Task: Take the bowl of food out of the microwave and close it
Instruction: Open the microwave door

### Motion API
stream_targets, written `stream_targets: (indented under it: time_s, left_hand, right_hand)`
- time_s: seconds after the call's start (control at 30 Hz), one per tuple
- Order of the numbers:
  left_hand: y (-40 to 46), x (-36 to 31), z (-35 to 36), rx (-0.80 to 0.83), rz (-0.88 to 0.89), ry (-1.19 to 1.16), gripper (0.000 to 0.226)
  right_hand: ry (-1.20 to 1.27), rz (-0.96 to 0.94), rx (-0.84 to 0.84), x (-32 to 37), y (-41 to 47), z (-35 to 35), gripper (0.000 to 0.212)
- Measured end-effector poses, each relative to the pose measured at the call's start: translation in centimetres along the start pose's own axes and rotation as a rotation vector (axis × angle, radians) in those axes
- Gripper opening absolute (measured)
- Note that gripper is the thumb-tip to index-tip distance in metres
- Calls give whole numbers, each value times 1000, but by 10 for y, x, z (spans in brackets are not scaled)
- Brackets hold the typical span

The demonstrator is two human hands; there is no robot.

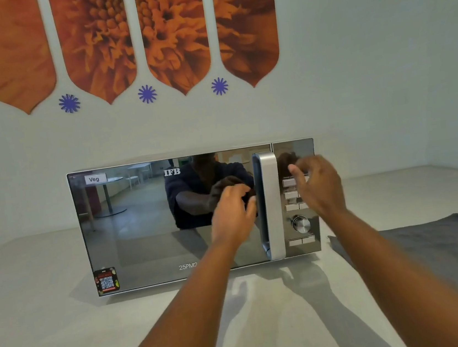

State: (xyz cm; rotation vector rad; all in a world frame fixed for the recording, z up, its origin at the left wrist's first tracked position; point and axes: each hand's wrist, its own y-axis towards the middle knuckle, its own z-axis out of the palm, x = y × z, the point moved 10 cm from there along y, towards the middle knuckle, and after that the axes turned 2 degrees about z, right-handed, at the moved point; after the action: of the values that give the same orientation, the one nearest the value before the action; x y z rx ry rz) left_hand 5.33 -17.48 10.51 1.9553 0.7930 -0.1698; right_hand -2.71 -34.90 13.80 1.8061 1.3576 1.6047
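- Reaching with both hands toward the shut microwave (170,221); the door is closed, so I judge the task has barely begun.
- My left hand (231,216) is loosely curled and empty, fingertips just beside the left edge of the handle (270,205); I cannot tell if they touch it.
- My right hand (319,182) hovers in front of the button panel, fingers half open, holding nothing.
- The bowl is not visible: the mirrored door shows only a reflection, so I presume it sits inside.
- To do this step well, I would hook the left fingers behind the handle, pull steadily outward, and steady the body with the right hand clear of the buttons and the dial (301,223).
- The grey cloth (447,247) on the right looks like a landing spot.
- Readable: "IFB" at top centre, a "Veg" label (95,178) top left, "25PM2" low on the door, partly hidden by my arm, and a QR sticker (106,281) at the bottom left corner.
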Motion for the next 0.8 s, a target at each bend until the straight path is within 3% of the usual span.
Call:
stream_targets:
  time_s: [0.03, 0.1, 0.17, 0.23, 0.4, 0.8]
  left_hand:
    - [5, -9, 13, 59, 4, -22, 35]
    - [11, -19, 33, 141, -58, -123, 40]
    - [14, -19, 46, 177, -189, -301, 46]
    - [16, -18, 56, 185, -287, -421, 49]
    - [13, -11, 75, 199, -418, -571, 40]
    - [10, -13, 74, 74, -373, -562, 40]
  right_hand:
    - [-108, -86, -14, 7, 11, -3, 27]
    - [-257, -212, 128, 15, 28, 15, 58]
    - [-343, -249, 298, 14, 35, 37, 81]
    - [-405, -277, 369, 11, 38, 50, 90]
    - [-381, -268, 386, 8, 42, 54, 90]
    - [-325, -288, 359, 11, 45, 50, 82]
